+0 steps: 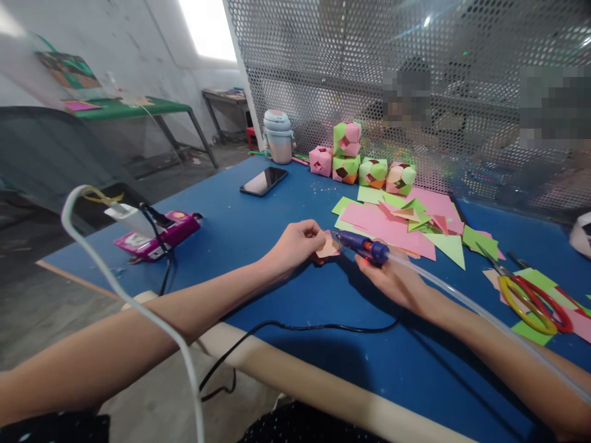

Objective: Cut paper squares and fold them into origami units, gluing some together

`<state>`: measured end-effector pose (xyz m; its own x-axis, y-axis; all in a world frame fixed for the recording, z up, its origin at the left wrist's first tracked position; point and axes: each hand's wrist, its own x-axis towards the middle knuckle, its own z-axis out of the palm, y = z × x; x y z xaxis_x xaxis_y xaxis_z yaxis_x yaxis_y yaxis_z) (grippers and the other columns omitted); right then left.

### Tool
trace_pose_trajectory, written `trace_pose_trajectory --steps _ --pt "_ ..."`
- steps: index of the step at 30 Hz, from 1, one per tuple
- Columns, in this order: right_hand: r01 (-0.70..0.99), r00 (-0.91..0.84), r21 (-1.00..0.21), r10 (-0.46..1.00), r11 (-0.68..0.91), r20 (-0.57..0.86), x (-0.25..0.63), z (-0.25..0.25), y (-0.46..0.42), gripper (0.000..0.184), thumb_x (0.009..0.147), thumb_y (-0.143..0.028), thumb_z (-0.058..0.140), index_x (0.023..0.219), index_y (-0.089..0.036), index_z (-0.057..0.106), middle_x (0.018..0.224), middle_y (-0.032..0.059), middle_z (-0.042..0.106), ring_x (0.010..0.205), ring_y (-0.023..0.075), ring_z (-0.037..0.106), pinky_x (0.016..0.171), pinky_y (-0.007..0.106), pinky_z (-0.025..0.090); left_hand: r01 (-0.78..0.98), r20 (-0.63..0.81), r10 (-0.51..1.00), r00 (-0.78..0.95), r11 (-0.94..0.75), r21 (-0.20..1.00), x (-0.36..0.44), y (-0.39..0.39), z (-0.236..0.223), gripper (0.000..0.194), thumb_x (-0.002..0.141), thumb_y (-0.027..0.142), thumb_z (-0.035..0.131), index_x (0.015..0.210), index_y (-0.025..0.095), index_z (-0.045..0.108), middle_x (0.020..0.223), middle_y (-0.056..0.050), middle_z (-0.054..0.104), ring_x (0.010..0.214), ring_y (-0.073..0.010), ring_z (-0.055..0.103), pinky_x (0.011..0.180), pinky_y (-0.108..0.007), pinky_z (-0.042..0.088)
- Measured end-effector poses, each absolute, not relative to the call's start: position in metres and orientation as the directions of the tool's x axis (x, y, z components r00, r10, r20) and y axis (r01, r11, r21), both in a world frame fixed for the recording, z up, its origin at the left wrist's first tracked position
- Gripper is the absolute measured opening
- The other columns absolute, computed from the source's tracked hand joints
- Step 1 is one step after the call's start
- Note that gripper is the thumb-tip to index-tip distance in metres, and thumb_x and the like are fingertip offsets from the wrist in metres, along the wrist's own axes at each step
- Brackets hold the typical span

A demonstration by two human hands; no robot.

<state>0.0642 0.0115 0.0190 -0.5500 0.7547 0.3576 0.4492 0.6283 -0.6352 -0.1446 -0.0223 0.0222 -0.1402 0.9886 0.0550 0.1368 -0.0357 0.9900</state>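
My left hand (298, 243) pinches a small folded pink paper piece (329, 246) just above the blue table (258, 277). My right hand (392, 277) grips a purple glue gun (364, 246) with a clear glue stick trailing back along my forearm. The gun's nozzle points left and touches the paper piece. Both hands are closed round what they hold.
Pink and green paper sheets and cut triangles (397, 224) lie behind the hands. Several folded paper cubes (364, 161) stand by the perforated screen. Scissors (530, 295) lie right, a phone (264, 181) and small jug (278, 136) far left, a pink box (159, 235) near the left edge. A black cord (295, 327) crosses the front.
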Motion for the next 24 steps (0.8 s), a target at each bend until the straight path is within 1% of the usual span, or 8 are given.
trace_pose_trajectory --steps 3,6,10,13,15,17,20,24 --pt "0.476 -0.521 -0.661 0.792 0.580 0.319 0.064 0.028 0.014 0.028 0.087 -0.034 0.053 0.111 -0.023 0.065 0.102 0.0059 0.071 0.091 0.0247 0.064 0.083 0.042 0.050 0.130 0.081 0.971 -0.223 -0.052 0.990 -0.147 -0.027 0.033 0.014 0.072 0.013 0.060 0.063 0.016 0.050 0.055 0.002 0.057 0.046 -0.0103 0.057 0.044 -0.022 0.046" --pt "0.499 -0.546 -0.664 0.797 0.557 0.258 0.060 0.032 0.020 0.031 0.088 -0.035 0.053 0.117 -0.026 0.064 0.108 0.0042 0.070 0.097 0.0262 0.064 0.087 0.045 0.049 0.135 0.149 0.938 -0.313 -0.111 0.985 -0.152 -0.031 0.044 0.015 0.072 0.015 0.061 0.064 0.016 0.049 0.056 0.001 0.059 0.051 -0.0120 0.060 0.046 -0.021 0.045" --pt "0.503 -0.598 -0.624 0.762 0.599 0.249 0.041 0.026 0.035 0.030 0.088 -0.035 0.054 0.115 -0.026 0.064 0.103 0.0040 0.071 0.091 0.0241 0.064 0.081 0.040 0.049 0.115 0.233 0.896 -0.378 -0.205 0.972 -0.158 -0.034 0.050 0.017 0.073 0.018 0.062 0.066 0.017 0.047 0.062 0.000 0.063 0.052 -0.0123 0.061 0.050 -0.024 0.048" --pt "0.535 -0.578 -0.596 0.774 0.599 0.258 0.024 0.021 0.046 0.026 0.087 -0.038 0.054 0.102 -0.021 0.068 0.088 0.0054 0.071 0.080 0.0228 0.064 0.073 0.035 0.049 0.091 0.256 0.899 -0.356 -0.239 0.967 -0.158 -0.038 0.050 0.016 0.073 0.018 0.062 0.067 0.017 0.047 0.064 0.000 0.064 0.053 -0.0121 0.061 0.054 -0.025 0.050" --pt "0.533 -0.579 -0.597 0.773 0.599 0.259 0.019 0.020 0.050 0.024 0.086 -0.037 0.054 0.097 -0.020 0.068 0.083 0.0059 0.071 0.078 0.0227 0.064 0.070 0.034 0.049 0.060 0.226 0.918 -0.327 -0.218 0.974 -0.155 -0.042 0.050 0.016 0.073 0.018 0.062 0.067 0.017 0.048 0.062 0.000 0.064 0.054 -0.0130 0.063 0.055 -0.025 0.050" --pt "0.514 -0.595 -0.603 0.760 0.610 0.261 0.019 0.021 0.050 0.024 0.086 -0.035 0.055 0.099 -0.021 0.068 0.086 0.0062 0.071 0.081 0.0229 0.064 0.071 0.034 0.049 0.016 0.177 0.939 -0.294 -0.181 0.983 -0.151 -0.046 0.050 0.016 0.074 0.018 0.063 0.067 0.017 0.048 0.060 -0.001 0.064 0.056 -0.0143 0.064 0.055 -0.026 0.049" --pt "0.490 -0.629 -0.598 0.732 0.634 0.261 0.030 0.022 0.047 0.031 0.086 -0.038 0.054 0.110 -0.021 0.064 0.099 0.0072 0.070 0.089 0.0228 0.063 0.078 0.035 0.048 -0.017 0.137 0.962 -0.237 -0.145 0.989 -0.146 -0.050 0.049 0.018 0.075 0.020 0.063 0.068 0.017 0.047 0.061 -0.001 0.064 0.058 -0.0157 0.065 0.057 -0.027 0.050" --pt "0.473 -0.652 -0.601 0.715 0.644 0.253 0.047 0.023 0.040 0.034 0.088 -0.038 0.052 0.114 -0.018 0.060 0.108 0.0091 0.067 0.093 0.0220 0.061 0.083 0.036 0.046 0.045 0.133 0.968 -0.212 -0.126 0.991 -0.140 -0.051 0.045 0.017 0.074 0.021 0.065 0.069 0.017 0.049 0.064 -0.001 0.063 0.061 -0.0140 0.062 0.056 -0.025 0.047"
